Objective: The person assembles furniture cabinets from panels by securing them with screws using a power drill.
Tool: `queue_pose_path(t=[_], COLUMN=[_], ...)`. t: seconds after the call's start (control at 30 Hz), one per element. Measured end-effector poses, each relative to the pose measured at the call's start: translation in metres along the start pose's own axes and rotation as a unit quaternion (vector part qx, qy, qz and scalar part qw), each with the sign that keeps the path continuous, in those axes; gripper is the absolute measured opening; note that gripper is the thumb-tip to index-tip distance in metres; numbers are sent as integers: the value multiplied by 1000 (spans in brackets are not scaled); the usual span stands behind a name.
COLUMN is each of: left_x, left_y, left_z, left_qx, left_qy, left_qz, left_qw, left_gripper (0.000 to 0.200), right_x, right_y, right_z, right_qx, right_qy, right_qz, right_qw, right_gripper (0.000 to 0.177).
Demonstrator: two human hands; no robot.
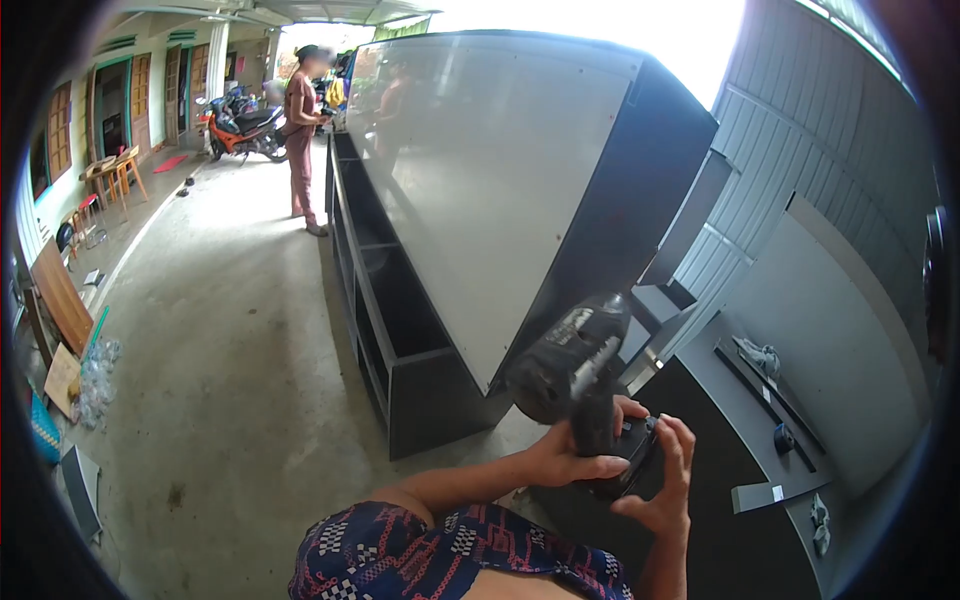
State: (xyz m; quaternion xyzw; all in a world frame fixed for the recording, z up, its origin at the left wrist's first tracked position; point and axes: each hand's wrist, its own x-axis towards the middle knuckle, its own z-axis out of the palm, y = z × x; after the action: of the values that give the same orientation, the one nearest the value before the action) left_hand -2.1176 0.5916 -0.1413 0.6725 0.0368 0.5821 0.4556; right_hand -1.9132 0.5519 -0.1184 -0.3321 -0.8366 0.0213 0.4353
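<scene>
A black cordless drill [575, 365] is held up in front of my body, its head tilted toward the upper right. My left hand [570, 455] is wrapped round the lower part of its handle. At the drill's base, beside the battery [635, 450], my right hand [665, 480] has its thumb and fingers curved round the end of the block; whether they press on it is hard to tell. Just beyond the drill stands a large cabinet with a glossy light panel [490, 190] and dark sides.
A person [302, 140] stands at the cabinet's far end, near a parked orange motorbike [245, 135]. Dark boards [680, 470] lie at the right, with strips and a tape roll [784, 438]. Wooden boards [62, 290] and plastic wrap [98, 385] are at the left.
</scene>
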Motion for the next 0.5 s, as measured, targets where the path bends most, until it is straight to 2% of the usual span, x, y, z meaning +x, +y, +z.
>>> queue_pose_path(t=[0.1, 0.2, 0.3, 0.4, 0.5], left_x=[7, 14, 25, 37, 50], left_y=[16, 25, 33, 50, 67], left_z=[-29, -61, -99, -128, -152], left_qx=[-83, -130, -98, -146, -171], left_qy=[-6, -32, -65, -64, -70], left_qz=[-44, -56, -5, 14, -12], left_qw=[996, 989, 993, 987, 983], left_gripper=[35, 36, 36, 37, 38], right_x=[10, 34, 67, 99, 123], right_y=[-2, -14, -31, -41, -50], right_z=[28, 54, 76, 94, 108], right_qx=[31, 42, 42, 27, 17], right_qy=[14, 25, 32, 39, 56], right_qz=[-22, -43, -59, -74, -81], right_qw=[999, 998, 997, 996, 995], right_gripper=[114, 123, 125, 124, 122])
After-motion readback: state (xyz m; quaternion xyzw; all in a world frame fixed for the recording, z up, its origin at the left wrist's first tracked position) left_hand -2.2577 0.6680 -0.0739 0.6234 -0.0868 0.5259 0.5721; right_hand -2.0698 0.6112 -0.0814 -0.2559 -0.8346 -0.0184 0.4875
